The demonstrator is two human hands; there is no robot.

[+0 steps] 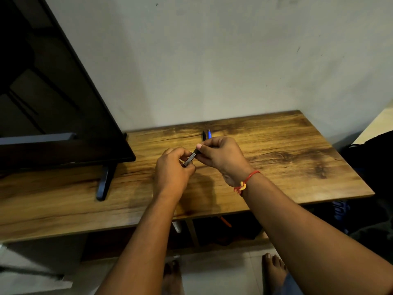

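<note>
I read the fingers (182, 153) of the left hand (173, 169) as curled tight round the lower end of a dark pen (190, 159), the thumb closing on it from below. The right hand (222, 156) meets it from two o'clock. Its thumb and forefinger pinch the pen's upper end, and its other fingers are folded in behind. Both sets of fingers are narrow and hold the same pen, and the two hands nearly touch.

The pen slants from seven o'clock up to one o'clock, with a pale label showing on the barrel between the two grips. It is held just above the middle of the wooden counter (297, 150), and I can see the hands' shadow on the wood beneath.

Just past the right hand, at twelve o'clock from it, a black pen (204, 135) and a blue pen (209, 134) lie side by side on the counter. Their near ends are hidden behind the knuckles. A red thread bracelet (246, 180) with a yellow knot sits on the right wrist.

Out at nine o'clock a dark television (53, 103) stands on the counter, with one stand foot (104, 184) planted on the wood. A pale wall (212, 60) rises behind the counter at twelve o'clock. At six o'clock, bare feet (273, 271) stand on the tiled floor (223, 273).
</note>
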